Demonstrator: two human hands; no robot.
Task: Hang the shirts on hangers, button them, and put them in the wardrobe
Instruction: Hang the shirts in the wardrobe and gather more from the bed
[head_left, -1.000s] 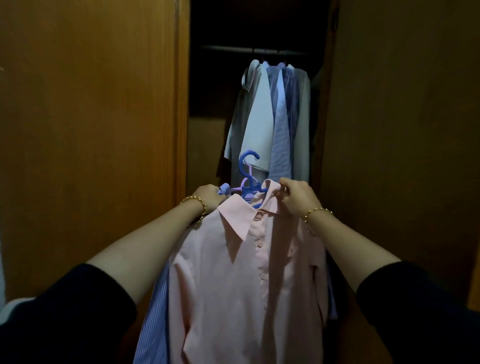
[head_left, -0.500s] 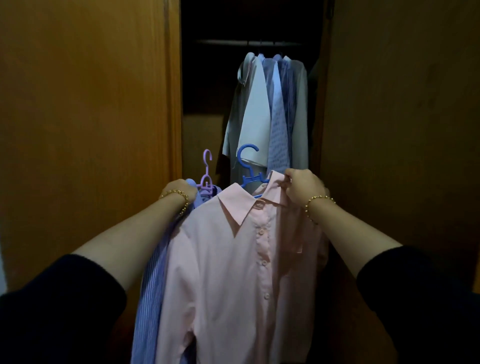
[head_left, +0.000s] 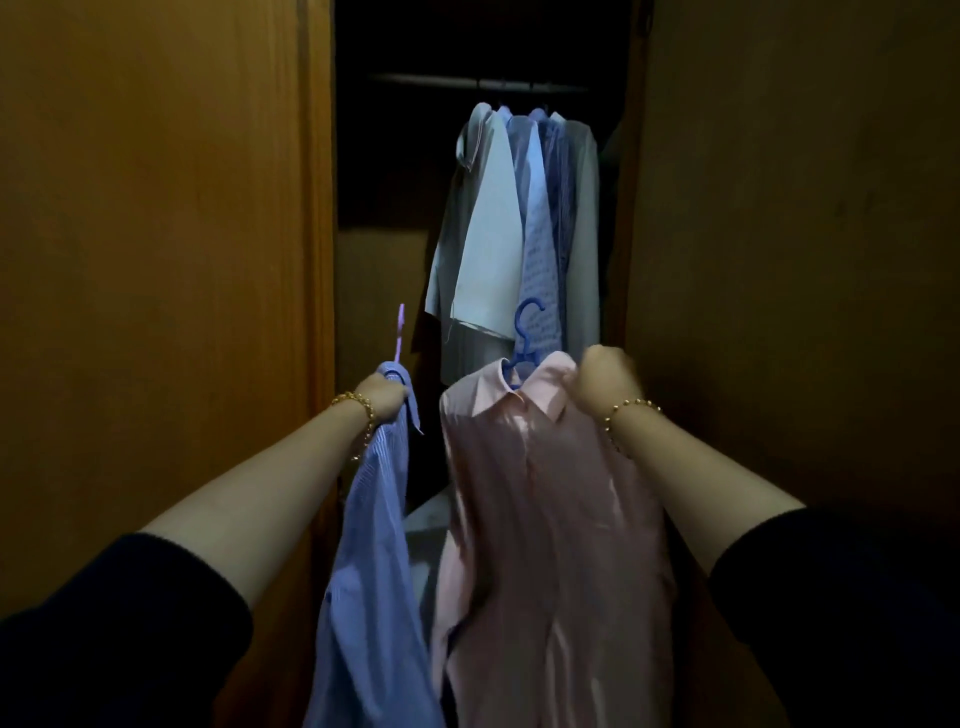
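My left hand (head_left: 382, 397) grips the collar of a blue striped shirt (head_left: 374, 561), which hangs on a purple hanger (head_left: 399, 332) whose hook points up. My right hand (head_left: 605, 382) holds the shoulder of a pink shirt (head_left: 550, 545) on a blue hanger (head_left: 524, 332). Both shirts hang in front of the open wardrobe, apart from each other. Inside, several light and blue shirts (head_left: 524, 228) hang from the dark rail (head_left: 478, 83).
The left wardrobe door (head_left: 166, 260) and the right wardrobe door (head_left: 795, 234) stand open on either side of a narrow gap. The rail has bare length to the left of the hung shirts. A pale surface (head_left: 423, 519) shows low between the two held shirts.
My hands have moved apart, so the blue striped shirt has swung left and clear of the pink one. The pink shirt has turned somewhat and its front now looks rumpled.
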